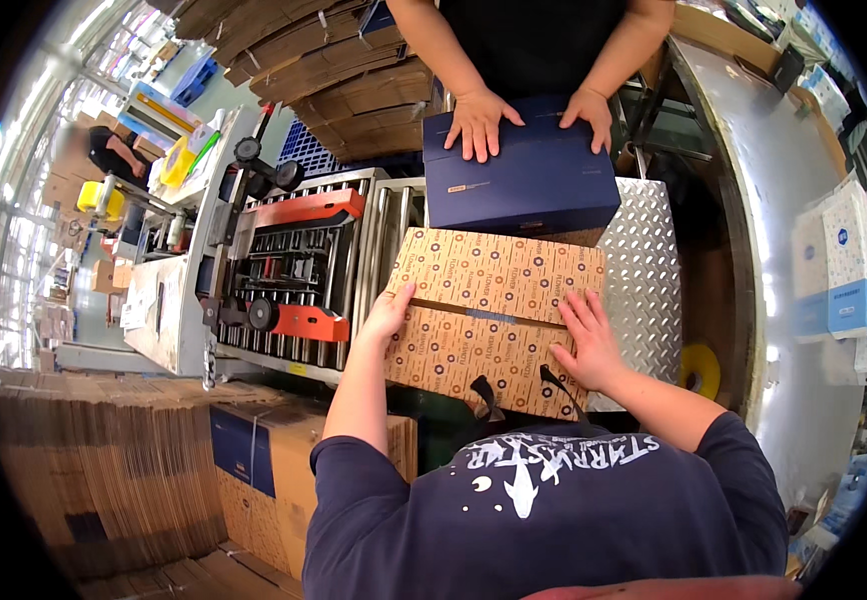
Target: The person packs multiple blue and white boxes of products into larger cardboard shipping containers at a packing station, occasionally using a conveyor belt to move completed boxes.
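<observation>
A brown cardboard box (499, 270) with a printed pattern sits in front of me. Its two top flaps lie down, with a narrow gap between them. My left hand (386, 312) grips the box's left edge, thumb on top; its other fingers are partly hidden. On the right part of the top, my right hand (591, 345) lies flat with its fingers spread. Two black straps (488, 398) stick up at the near side. Just beyond stands a dark blue box (524, 195), with a co-worker's two hands (487, 122) resting on its lid.
To the left runs a roller conveyor (364, 230) with a red-and-black taping machine (299, 265). A diamond-plate metal surface (644, 290) lies to the right, before a metal bench (804, 400). Flattened cartons (104, 470) are stacked at lower left, more (364, 90) at the back.
</observation>
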A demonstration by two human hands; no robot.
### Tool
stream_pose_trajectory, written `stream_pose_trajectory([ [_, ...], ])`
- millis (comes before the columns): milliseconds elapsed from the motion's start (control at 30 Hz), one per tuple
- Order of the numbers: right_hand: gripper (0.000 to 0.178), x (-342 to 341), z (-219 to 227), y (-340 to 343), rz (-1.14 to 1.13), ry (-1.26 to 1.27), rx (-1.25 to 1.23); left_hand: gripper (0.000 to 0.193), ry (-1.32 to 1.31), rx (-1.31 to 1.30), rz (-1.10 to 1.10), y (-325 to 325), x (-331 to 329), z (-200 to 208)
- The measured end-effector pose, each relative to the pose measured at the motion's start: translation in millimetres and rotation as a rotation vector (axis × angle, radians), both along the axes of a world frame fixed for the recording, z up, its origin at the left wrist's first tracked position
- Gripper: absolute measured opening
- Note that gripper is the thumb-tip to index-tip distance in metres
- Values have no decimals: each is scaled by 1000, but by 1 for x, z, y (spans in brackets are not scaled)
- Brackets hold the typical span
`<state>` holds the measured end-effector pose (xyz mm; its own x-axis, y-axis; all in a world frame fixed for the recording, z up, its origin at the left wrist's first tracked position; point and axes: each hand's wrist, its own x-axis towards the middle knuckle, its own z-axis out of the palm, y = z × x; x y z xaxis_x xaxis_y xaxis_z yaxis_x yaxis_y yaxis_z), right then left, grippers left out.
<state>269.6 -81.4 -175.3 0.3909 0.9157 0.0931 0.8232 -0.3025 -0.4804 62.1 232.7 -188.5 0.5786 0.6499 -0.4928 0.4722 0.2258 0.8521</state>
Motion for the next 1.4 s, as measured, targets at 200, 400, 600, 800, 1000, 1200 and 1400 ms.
stream_pose_trajectory([
  [200,71,-86,-22,105,-3,20,12,45,79,431,-240,149,-21,14],
  [400,67,-83,-20,262,86,11,127,73,481,1179,-39,221,-52,51],
  [600,64,-86,-20,373,193,-42,87,77,589,1140,-595,204,-79,63],
  [800,62,-135,-16,443,262,-33,121,64,448,1210,-178,247,-141,36],
  [1000,58,-149,-29,364,415,280,230,65,397,1130,-314,41,-243,29],
  [1200,35,-105,-197,93,679,342,-856,101,1248,303,-551,-176,-384,-5],
  [1400,47,-61,-148,-50,770,197,-1113,66,1250,644,-184,-177,-373,-94],
])
